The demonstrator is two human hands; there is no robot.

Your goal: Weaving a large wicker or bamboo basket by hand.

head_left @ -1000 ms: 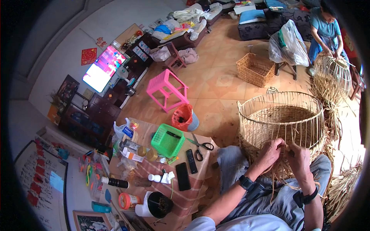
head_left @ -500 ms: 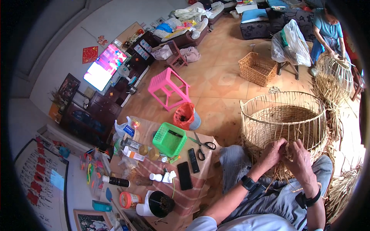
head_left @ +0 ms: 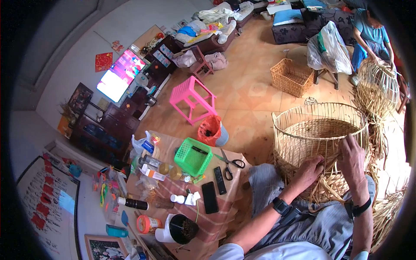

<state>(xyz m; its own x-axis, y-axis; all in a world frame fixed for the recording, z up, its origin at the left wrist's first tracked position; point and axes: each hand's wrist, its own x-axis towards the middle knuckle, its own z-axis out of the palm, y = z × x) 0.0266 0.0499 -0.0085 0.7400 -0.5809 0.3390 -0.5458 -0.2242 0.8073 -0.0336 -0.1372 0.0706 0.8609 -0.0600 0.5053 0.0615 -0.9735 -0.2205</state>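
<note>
A large round basket (head_left: 294, 151) stands against my lap, its lower wall woven of straw and its upper part bare upright stakes under a thin rim. My left hand (head_left: 308, 170) is closed at the near wall, pinching a straw strand (head_left: 332, 164). Higher up and to the right, my right hand (head_left: 352, 158) is at the stakes just below the rim, fingers bent together; what lies between them is hidden. Loose straw ends hang down the basket's near side over my striped apron (head_left: 303, 236).
Left of me a table holds scissors (head_left: 229, 164), a phone (head_left: 209, 197), a remote (head_left: 220, 180), a green basket (head_left: 193, 156) and bottles. Beyond stand a lined bin (head_left: 212, 131), a pink stool (head_left: 193, 97) and a rectangular wicker basket (head_left: 292, 78). At right, another person (head_left: 372, 37) handles a basket frame.
My right hand has moved up and away from my left, toward the basket's rim. The left hand stays near the same spot on the wall. The view has shifted slightly.
</note>
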